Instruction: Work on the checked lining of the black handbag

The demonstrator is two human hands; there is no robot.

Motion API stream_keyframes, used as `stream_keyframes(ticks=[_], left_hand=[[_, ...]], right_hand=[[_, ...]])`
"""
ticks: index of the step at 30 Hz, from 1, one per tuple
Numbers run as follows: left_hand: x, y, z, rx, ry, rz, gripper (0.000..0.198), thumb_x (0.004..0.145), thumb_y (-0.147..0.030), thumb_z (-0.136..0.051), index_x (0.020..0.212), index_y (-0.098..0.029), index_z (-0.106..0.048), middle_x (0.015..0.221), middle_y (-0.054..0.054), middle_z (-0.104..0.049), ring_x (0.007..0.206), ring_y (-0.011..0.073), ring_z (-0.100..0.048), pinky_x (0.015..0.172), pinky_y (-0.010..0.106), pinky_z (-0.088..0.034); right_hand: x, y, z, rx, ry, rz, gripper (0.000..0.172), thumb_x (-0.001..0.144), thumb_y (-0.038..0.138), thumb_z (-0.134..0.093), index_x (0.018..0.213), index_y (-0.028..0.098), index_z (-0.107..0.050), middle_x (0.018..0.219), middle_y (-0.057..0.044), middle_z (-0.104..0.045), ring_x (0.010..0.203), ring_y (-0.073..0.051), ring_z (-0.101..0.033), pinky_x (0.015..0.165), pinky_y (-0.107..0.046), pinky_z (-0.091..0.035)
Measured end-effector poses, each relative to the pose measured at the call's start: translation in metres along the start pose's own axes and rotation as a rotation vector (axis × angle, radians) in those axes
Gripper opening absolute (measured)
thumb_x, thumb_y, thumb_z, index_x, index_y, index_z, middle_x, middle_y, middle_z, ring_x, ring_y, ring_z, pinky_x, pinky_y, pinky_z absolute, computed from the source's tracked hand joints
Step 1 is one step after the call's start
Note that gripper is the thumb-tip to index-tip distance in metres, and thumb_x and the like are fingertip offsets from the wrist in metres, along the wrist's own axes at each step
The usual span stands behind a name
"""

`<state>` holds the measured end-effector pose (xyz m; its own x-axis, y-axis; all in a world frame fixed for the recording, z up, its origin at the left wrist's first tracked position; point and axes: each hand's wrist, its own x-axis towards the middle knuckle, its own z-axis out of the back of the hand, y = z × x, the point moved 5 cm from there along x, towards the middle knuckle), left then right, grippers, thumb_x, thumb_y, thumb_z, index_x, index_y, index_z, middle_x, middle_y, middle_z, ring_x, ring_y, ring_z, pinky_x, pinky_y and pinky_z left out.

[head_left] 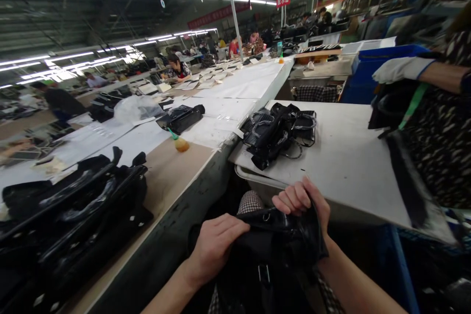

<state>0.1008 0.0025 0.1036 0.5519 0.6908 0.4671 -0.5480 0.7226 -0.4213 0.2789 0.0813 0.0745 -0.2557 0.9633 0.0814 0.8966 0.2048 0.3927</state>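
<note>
A black handbag [265, 245] with metal fittings rests on my lap over checked cloth. My left hand [219, 243] grips the bag's upper edge on the left, fingers folded over it. On the other side my right hand [303, 201] is closed on the rim near the top right corner, its fingers curled. The bag's lower part is dark and hard to make out. Beyond my hands, several black bags with plastic-wrapped handles [274, 130] lie on the white side table [342, 157].
Left, a long workbench [184, 171] carries a pile of black bags [81, 206], a glue bottle [181, 144] and another black bag [181, 118]. At right stands a person whose white-gloved hand [401, 69] holds black material. A blue crate [399, 265] is low right.
</note>
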Motion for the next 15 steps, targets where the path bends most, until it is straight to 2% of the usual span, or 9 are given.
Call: stream_keyframes(ticks=[2, 4, 7, 9, 11, 12, 13, 14, 15], left_hand=[[-0.002, -0.015, 0.013, 0.156, 0.054, -0.084, 0.026, 0.095, -0.01, -0.048, 0.117, -0.016, -0.06, 0.095, 0.008, -0.072, 0.082, 0.0192, -0.065, 0.075, 0.029, -0.052], [-0.009, -0.02, 0.01, 0.215, 0.122, -0.057, 0.025, 0.096, -0.011, -0.046, 0.116, -0.015, -0.059, 0.095, 0.008, -0.072, 0.08, 0.019, -0.066, 0.072, 0.028, -0.053], [-0.026, -0.006, -0.024, 0.199, 0.179, 0.076, 0.026, 0.1, -0.016, -0.036, 0.109, -0.015, -0.061, 0.089, 0.008, -0.072, 0.073, 0.0186, -0.067, 0.063, 0.027, -0.053], [-0.035, 0.01, -0.055, 0.182, 0.203, 0.162, 0.032, 0.102, -0.021, -0.031, 0.114, -0.014, -0.06, 0.095, 0.012, -0.072, 0.079, 0.0223, -0.068, 0.066, 0.031, -0.055], [-0.038, 0.026, -0.078, 0.085, 0.291, 0.266, 0.036, 0.103, -0.023, -0.028, 0.119, -0.015, -0.059, 0.099, 0.014, -0.071, 0.085, 0.0237, -0.068, 0.07, 0.035, -0.056], [-0.035, 0.031, -0.084, 0.061, 0.367, 0.265, 0.033, 0.103, -0.025, -0.032, 0.116, -0.018, -0.061, 0.098, 0.012, -0.071, 0.085, 0.0221, -0.068, 0.071, 0.035, -0.057], [-0.031, 0.034, -0.086, 0.046, 0.46, 0.248, 0.029, 0.102, -0.028, -0.037, 0.111, -0.02, -0.063, 0.098, 0.009, -0.071, 0.084, 0.0205, -0.068, 0.073, 0.035, -0.057], [-0.03, 0.033, -0.089, -0.006, 0.714, 0.216, 0.026, 0.1, -0.032, -0.043, 0.114, -0.02, -0.062, 0.104, 0.009, -0.069, 0.09, 0.0206, -0.067, 0.078, 0.038, -0.056], [-0.026, 0.033, -0.084, 0.007, 0.844, 0.193, 0.026, 0.097, -0.036, -0.051, 0.114, -0.019, -0.061, 0.109, 0.008, -0.067, 0.092, 0.0201, -0.066, 0.08, 0.039, -0.056]], right_hand=[[0.007, -0.002, -0.005, -0.107, 0.015, -0.009, 0.058, 0.093, 0.042, -0.054, 0.045, 0.022, -0.029, 0.042, 0.008, -0.023, 0.04, -0.009, -0.022, 0.052, -0.028, -0.038], [0.01, -0.006, -0.002, -0.188, -0.011, -0.023, 0.056, 0.094, 0.041, -0.054, 0.046, 0.022, -0.035, 0.043, 0.006, -0.032, 0.043, -0.01, -0.03, 0.06, -0.031, -0.042], [0.003, -0.019, 0.014, -0.188, -0.089, -0.043, 0.056, 0.094, 0.039, -0.056, 0.047, 0.022, -0.03, 0.044, 0.007, -0.027, 0.043, -0.01, -0.025, 0.059, -0.03, -0.042], [-0.009, -0.027, 0.027, -0.172, -0.139, -0.051, 0.059, 0.093, 0.041, -0.056, 0.048, 0.022, -0.023, 0.044, 0.009, -0.018, 0.042, -0.009, -0.017, 0.052, -0.029, -0.039], [-0.022, -0.032, 0.037, -0.287, -0.213, -0.078, 0.061, 0.091, 0.049, -0.054, 0.046, 0.023, -0.023, 0.044, 0.008, -0.017, 0.04, -0.01, -0.017, 0.048, -0.031, -0.039], [-0.028, -0.033, 0.04, -0.431, -0.263, -0.101, 0.06, 0.09, 0.056, -0.051, 0.045, 0.025, -0.027, 0.043, 0.007, -0.021, 0.039, -0.012, -0.021, 0.047, -0.034, -0.041], [-0.032, -0.033, 0.04, -0.654, -0.291, -0.122, 0.054, 0.089, 0.062, -0.05, 0.049, 0.027, -0.039, 0.046, 0.004, -0.035, 0.04, -0.014, -0.032, 0.048, -0.036, -0.045], [-0.032, -0.034, 0.036, -0.723, -0.265, -0.125, 0.043, 0.087, 0.062, -0.053, 0.061, 0.029, -0.054, 0.057, 0.001, -0.051, 0.046, -0.017, -0.045, 0.05, -0.037, -0.048], [-0.03, -0.035, 0.029, -0.755, -0.22, -0.105, 0.034, 0.089, 0.061, -0.054, 0.081, 0.029, -0.062, 0.075, -0.001, -0.061, 0.059, -0.018, -0.056, 0.054, -0.037, -0.051]])
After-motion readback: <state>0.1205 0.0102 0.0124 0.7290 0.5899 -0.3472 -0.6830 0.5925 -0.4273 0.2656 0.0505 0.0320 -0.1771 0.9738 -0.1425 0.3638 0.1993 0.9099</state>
